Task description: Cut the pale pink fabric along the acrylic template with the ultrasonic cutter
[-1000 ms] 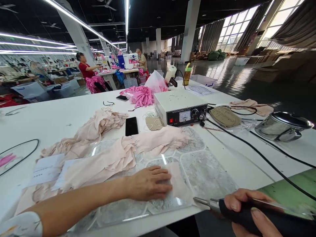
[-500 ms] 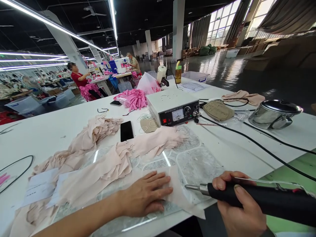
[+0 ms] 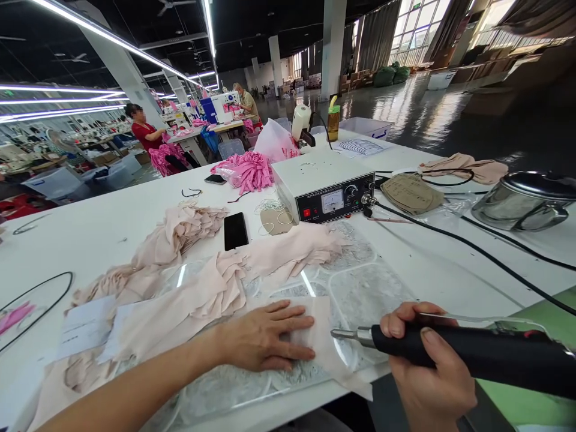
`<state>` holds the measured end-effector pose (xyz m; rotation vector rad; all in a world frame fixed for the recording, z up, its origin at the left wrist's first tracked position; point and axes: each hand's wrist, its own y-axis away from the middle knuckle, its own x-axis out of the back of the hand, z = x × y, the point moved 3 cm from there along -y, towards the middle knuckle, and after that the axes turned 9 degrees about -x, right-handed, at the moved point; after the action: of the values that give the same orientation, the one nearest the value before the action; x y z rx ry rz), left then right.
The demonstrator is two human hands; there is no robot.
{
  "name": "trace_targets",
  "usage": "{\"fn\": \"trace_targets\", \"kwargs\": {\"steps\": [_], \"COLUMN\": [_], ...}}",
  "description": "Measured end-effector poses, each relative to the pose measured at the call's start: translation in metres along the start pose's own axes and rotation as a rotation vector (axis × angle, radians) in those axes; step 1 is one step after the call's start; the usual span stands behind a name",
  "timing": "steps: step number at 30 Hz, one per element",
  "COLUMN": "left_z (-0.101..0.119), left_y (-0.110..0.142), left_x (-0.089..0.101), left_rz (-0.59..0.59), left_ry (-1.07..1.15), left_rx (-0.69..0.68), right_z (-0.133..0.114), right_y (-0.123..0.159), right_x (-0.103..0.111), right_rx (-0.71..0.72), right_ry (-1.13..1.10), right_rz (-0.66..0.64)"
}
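Your left hand [image 3: 265, 339] is lying spread, palm down, and pressing the pale cloth piece [image 3: 322, 315] onto the clear mat [image 3: 369, 288], with the cloth poking out past your fingers and its near corner hanging over the worktop [image 3: 405, 249] edge. It's looking thin, limp and super light, probably prone to creasing or skating on that slick mat, so you're better off pinning it flat than tugging that corner. Your right hand [image 3: 432, 372] is wrapping round the black tool [image 3: 486, 354], which is looking rigid and kinda hefty; you're wanting its thick barrel, well behind the metal tip [image 3: 344, 334].
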<state>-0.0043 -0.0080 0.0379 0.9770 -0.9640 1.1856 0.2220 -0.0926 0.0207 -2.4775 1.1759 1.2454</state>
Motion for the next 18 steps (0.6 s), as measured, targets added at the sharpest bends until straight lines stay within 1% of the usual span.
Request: {"fn": "trace_targets", "kwargs": {"steps": [2, 6, 8, 11, 15, 18], "left_z": [0.000, 0.001, 0.002, 0.003, 0.004, 0.001], "left_y": [0.000, -0.005, -0.009, -0.013, -0.011, -0.011], "left_x": [0.002, 0.003, 0.000, -0.002, 0.004, 0.009], "left_rz": [0.039, 0.182, 0.233, 0.254, 0.247, 0.299], "left_ry": [0.017, 0.029, 0.009, -0.009, 0.037, 0.089], "left_rx": [-0.011, 0.058, 0.067, 0.028, -0.022, 0.012], "right_z": [0.002, 0.008, 0.010, 0.014, 0.017, 0.018], "right_y": [0.000, -0.002, -0.004, -0.008, -0.008, -0.005], "right_x": [-0.001, -0.004, -0.007, -0.012, -0.015, -0.014], "right_rx": [0.004, 0.045, 0.081, 0.127, 0.130, 0.130], "right_ry": [0.009, 0.015, 0.010, 0.009, 0.007, -0.011], "right_rz": [-0.016, -0.041, -0.046, -0.052, -0.063, -0.069]}}
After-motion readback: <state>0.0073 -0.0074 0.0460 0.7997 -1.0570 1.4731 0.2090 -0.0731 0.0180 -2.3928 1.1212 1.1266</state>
